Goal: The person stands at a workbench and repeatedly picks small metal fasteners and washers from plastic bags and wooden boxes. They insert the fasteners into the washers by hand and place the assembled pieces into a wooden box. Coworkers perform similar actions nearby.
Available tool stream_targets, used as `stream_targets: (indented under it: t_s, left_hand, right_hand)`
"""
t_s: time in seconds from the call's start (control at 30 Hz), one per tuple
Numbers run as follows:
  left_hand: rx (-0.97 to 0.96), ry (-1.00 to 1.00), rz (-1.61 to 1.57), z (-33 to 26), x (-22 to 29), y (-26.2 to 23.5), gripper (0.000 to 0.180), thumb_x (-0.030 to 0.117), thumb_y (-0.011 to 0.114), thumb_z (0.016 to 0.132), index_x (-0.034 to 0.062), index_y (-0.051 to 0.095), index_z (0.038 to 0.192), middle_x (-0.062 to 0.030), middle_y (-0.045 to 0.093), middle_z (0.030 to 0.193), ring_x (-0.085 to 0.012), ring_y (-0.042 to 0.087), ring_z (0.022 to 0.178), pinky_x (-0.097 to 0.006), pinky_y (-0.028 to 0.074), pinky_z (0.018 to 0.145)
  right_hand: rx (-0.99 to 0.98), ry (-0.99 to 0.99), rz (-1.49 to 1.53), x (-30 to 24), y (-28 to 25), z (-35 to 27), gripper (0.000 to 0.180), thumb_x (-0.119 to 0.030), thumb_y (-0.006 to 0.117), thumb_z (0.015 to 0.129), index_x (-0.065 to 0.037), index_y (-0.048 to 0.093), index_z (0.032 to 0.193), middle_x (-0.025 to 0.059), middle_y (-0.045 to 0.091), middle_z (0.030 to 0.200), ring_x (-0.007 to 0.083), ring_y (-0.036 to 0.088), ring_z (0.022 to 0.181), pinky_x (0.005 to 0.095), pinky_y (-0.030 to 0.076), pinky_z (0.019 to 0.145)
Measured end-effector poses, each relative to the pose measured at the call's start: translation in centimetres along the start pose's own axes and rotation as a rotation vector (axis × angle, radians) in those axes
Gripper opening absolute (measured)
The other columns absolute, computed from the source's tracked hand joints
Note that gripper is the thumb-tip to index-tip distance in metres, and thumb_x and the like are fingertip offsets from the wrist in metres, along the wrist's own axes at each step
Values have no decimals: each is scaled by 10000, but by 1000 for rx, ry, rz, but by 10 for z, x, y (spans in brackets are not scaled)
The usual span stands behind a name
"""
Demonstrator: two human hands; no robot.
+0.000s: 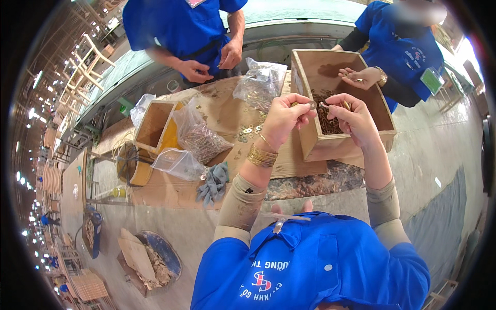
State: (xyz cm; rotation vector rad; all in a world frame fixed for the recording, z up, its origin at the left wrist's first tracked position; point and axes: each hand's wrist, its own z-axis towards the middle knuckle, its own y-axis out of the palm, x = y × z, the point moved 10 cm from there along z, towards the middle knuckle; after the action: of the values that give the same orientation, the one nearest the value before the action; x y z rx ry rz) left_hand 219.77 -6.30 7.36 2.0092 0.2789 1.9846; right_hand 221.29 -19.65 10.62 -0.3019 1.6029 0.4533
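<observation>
Workshop floor spreads all round a low plywood table [222,111] scattered with loose washers [249,130]. Over the near edge of a wooden box of dark screws [330,121], the person's left hand [283,118] pinches a small washer [312,105] between thumb and fingertips, gold bangles [262,155] on that wrist. Just to its right, almost touching, the right hand [352,116] pinches a small screw [323,105], its tip toward the washer. Left of the box lie a clear bag of screws [200,138], grey gloves [213,183] and a smaller wooden box [154,124]. On the far side stand two co-workers in blue shirts; one's hand [361,77] reaches into the big box.
</observation>
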Motion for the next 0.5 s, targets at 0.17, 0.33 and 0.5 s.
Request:
stream_targets:
  t_s: [0.17,0.33,0.5]
  left_hand:
    - [-37,-10,6,14,-5,33,89,49,521,809,11,569,874,-99,629,727,-55,521,508,-166,385,420]
    - [-43,-52,54,22,-13,43,87,54,534,797,14,570,866,-91,624,709,-54,511,505,-166,375,421]
    - [-60,-77,117,25,-14,46,75,53,539,792,16,571,850,-92,624,696,-53,501,499,-170,364,419]
  right_hand:
    - [54,-121,-240,-8,-18,1,128,-119,621,764,-16,599,837,12,587,659,4,434,503,152,321,430]
    - [9,-209,-654,-23,-22,1,116,-103,624,751,2,596,792,-27,531,618,18,442,573,184,343,509]
    - [32,-146,-348,-13,-41,6,97,-97,610,763,-12,579,799,-8,557,629,-5,395,485,160,285,420]
